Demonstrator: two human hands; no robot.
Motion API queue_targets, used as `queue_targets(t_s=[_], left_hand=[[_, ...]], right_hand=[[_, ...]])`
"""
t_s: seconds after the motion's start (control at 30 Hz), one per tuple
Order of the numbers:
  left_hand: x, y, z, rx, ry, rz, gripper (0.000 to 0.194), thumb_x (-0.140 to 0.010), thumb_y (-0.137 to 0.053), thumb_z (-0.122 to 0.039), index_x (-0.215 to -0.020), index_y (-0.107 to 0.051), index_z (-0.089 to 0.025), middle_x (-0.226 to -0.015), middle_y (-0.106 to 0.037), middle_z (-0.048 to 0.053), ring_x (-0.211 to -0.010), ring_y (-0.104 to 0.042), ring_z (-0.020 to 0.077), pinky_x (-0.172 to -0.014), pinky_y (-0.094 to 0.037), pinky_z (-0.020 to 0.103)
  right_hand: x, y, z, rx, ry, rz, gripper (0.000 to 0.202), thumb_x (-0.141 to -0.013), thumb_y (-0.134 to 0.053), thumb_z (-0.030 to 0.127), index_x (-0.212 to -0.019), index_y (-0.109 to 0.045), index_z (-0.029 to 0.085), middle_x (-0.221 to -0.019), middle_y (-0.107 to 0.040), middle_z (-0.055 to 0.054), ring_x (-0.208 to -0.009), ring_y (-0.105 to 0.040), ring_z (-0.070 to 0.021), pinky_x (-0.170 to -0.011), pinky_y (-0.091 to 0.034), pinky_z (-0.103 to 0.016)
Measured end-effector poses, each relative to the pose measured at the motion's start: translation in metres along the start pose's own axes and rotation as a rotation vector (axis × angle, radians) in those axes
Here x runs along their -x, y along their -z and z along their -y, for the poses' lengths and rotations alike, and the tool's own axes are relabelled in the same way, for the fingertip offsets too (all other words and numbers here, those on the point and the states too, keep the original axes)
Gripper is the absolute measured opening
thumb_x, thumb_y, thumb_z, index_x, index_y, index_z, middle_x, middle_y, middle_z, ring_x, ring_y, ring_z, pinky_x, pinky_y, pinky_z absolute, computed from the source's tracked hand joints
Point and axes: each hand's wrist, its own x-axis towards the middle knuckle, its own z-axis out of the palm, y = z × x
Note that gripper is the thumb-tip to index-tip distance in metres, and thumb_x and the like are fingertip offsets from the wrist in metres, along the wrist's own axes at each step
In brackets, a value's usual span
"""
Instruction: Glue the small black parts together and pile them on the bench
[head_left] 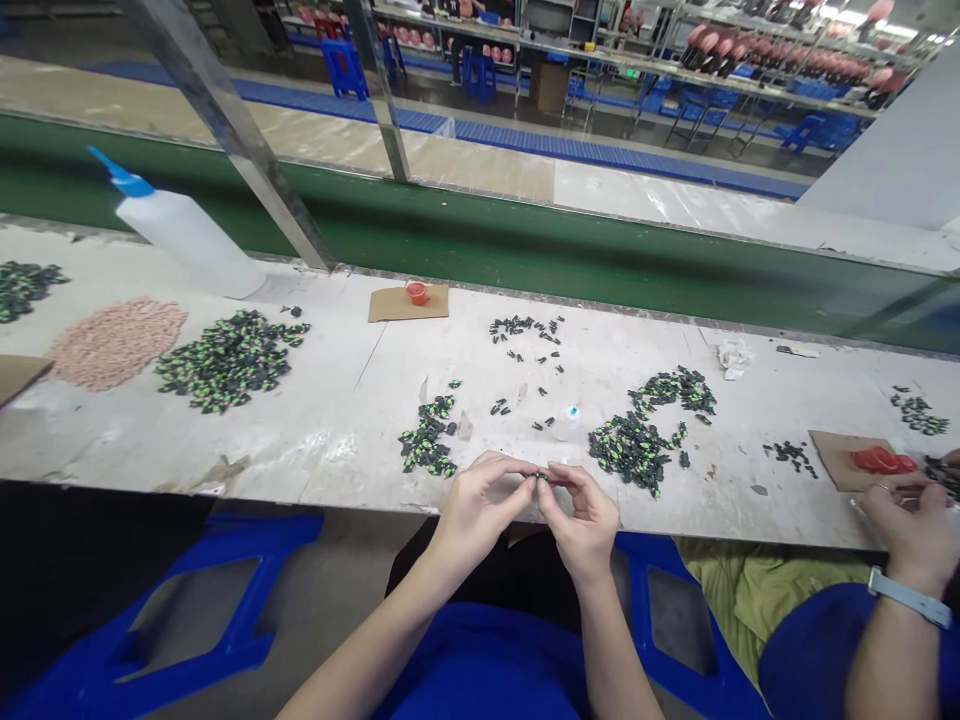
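Observation:
Near the table's front edge, my left hand (484, 505) and my right hand (579, 515) meet fingertip to fingertip. Both pinch one small dark piece (540, 476), whose details are too small to tell. A pile of black and green pieces (634, 452) lies just right of my right hand, with another pile (673, 390) behind it. Left of my left hand is a smaller pile of such pieces (427, 440). Beyond my fingers stands a small bottle with a blue tip (568, 422), and several loose dark pieces (514, 326) are scattered farther back.
A red cup (417, 293) sits on cardboard (382, 305). At left are a large white bottle (191, 240), pink pieces (120, 343) and a big black-green pile (229, 360). At right, another person's hands (911, 525) work beside cardboard (832, 460). Crumpled tissue (735, 357) lies behind.

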Motion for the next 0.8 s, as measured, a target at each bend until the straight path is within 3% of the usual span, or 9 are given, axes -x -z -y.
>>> queue_targets(t_s=[0.17, 0.43, 0.57, 0.7, 0.8], left_hand=[[0.002, 0.001, -0.004, -0.025, -0.018, 0.010, 0.008, -0.075, -0.068, -0.019, -0.078, -0.075, -0.021, -0.079, -0.073, 0.004, -0.079, -0.068, 0.0184, -0.073, -0.054, 0.029], [0.008, -0.001, -0.009, -0.101, -0.108, -0.006, 0.006, -0.077, -0.068, -0.018, -0.078, -0.073, -0.021, -0.074, -0.071, 0.003, -0.075, -0.065, 0.0176, -0.069, -0.053, 0.028], [0.008, -0.003, -0.007, -0.127, -0.197, 0.009, 0.010, -0.082, -0.064, -0.017, -0.086, -0.073, -0.020, -0.077, -0.072, 0.004, -0.076, -0.065, 0.0176, -0.070, -0.054, 0.029], [0.006, -0.002, -0.001, -0.145, -0.196, 0.021, 0.019, -0.086, -0.062, -0.020, -0.102, -0.071, -0.020, -0.084, -0.073, 0.005, -0.082, -0.067, 0.0186, -0.075, -0.055, 0.031], [0.003, 0.000, 0.003, -0.179, -0.197, 0.004, 0.016, -0.087, -0.060, -0.021, -0.099, -0.071, -0.020, -0.085, -0.073, 0.006, -0.082, -0.067, 0.0190, -0.076, -0.055, 0.032]], right_hand=[[-0.001, -0.001, 0.001, -0.165, -0.105, -0.026, 0.019, -0.073, -0.070, 0.014, -0.088, -0.062, 0.022, -0.074, -0.065, 0.000, -0.069, -0.066, -0.0130, -0.066, -0.057, -0.025], [0.002, -0.002, 0.002, -0.327, -0.124, -0.001, 0.022, -0.075, -0.071, 0.019, -0.081, -0.050, 0.023, -0.070, -0.059, 0.003, -0.069, -0.060, -0.0118, -0.066, -0.054, -0.024], [0.000, 0.000, -0.001, -0.320, -0.226, -0.017, 0.024, -0.074, -0.073, 0.027, -0.086, -0.053, 0.022, -0.071, -0.060, 0.002, -0.067, -0.061, -0.0123, -0.065, -0.054, -0.025], [-0.004, 0.002, -0.002, -0.318, -0.290, 0.001, 0.029, -0.073, -0.073, 0.032, -0.095, -0.057, 0.022, -0.068, -0.061, 0.002, -0.063, -0.062, -0.0131, -0.062, -0.055, -0.025], [-0.007, 0.003, -0.002, -0.331, -0.315, 0.037, 0.032, -0.073, -0.073, 0.034, -0.098, -0.059, 0.021, -0.071, -0.064, 0.000, -0.065, -0.064, -0.0142, -0.062, -0.056, -0.026]])
